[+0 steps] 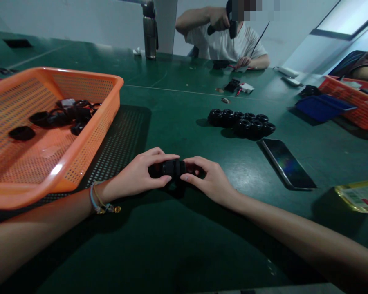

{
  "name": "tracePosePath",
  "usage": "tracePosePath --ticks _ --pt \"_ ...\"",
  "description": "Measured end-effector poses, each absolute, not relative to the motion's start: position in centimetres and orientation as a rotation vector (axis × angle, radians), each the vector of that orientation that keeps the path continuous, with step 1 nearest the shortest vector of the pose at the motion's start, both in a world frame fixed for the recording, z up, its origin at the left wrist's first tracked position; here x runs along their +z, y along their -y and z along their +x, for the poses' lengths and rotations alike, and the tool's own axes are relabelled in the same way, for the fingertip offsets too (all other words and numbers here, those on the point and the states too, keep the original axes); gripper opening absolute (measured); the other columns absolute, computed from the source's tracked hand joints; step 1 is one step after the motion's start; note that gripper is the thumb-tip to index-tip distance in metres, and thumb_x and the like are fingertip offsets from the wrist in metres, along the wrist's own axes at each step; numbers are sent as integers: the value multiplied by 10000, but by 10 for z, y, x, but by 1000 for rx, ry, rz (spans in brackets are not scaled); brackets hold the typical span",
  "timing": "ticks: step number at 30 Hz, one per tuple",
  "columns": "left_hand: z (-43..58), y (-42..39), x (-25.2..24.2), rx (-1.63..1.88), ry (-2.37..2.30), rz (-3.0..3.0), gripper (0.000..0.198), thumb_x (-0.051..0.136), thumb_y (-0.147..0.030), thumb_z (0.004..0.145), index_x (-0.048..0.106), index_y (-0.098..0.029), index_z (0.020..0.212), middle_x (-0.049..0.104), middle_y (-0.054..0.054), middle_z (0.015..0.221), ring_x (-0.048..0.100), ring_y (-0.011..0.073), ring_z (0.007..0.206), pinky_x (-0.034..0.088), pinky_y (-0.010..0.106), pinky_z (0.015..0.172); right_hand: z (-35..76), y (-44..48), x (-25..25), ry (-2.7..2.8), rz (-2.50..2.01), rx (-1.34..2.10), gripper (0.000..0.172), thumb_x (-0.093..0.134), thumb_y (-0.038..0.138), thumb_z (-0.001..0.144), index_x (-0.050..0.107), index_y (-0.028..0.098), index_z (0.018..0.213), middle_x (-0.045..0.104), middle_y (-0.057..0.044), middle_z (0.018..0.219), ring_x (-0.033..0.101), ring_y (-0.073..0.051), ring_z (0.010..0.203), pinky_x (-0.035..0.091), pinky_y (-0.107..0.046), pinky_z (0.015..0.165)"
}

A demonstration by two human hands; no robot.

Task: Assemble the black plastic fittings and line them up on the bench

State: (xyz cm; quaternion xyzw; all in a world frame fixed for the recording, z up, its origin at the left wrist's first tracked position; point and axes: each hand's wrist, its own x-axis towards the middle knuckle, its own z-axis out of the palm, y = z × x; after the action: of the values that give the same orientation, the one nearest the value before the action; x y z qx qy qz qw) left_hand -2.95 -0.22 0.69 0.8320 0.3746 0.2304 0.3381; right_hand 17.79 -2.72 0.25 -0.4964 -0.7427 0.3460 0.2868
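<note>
Between my two hands lies a black cylindrical part with a raised band, held on its side just over the green table. My left hand grips its left end, thumb below and fingers above. At its right end, my right hand pinches it between thumb and fingertips. The palms hide both ends, so I cannot tell whether it is one piece or two joined. Beyond my right hand, several black ring-shaped parts stand grouped in two rows.
An orange basket at left holds several black parts. To the right lie a phone and a yellow-edged box. Farther back are a blue tray, a red basket, a bottle and a person with a power tool.
</note>
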Motion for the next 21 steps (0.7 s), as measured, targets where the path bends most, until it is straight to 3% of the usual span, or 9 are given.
tracePosePath --ticks 21 --pt "-30 2 5 622 -961 2171 441 567 -309 759 592 -188 1182 550 24 936 570 170 857 467 301 809 177 27 1 2004 -1322 863 110 628 224 789 654 164 876 653 -23 800 545 -129 690 412 -260 613"
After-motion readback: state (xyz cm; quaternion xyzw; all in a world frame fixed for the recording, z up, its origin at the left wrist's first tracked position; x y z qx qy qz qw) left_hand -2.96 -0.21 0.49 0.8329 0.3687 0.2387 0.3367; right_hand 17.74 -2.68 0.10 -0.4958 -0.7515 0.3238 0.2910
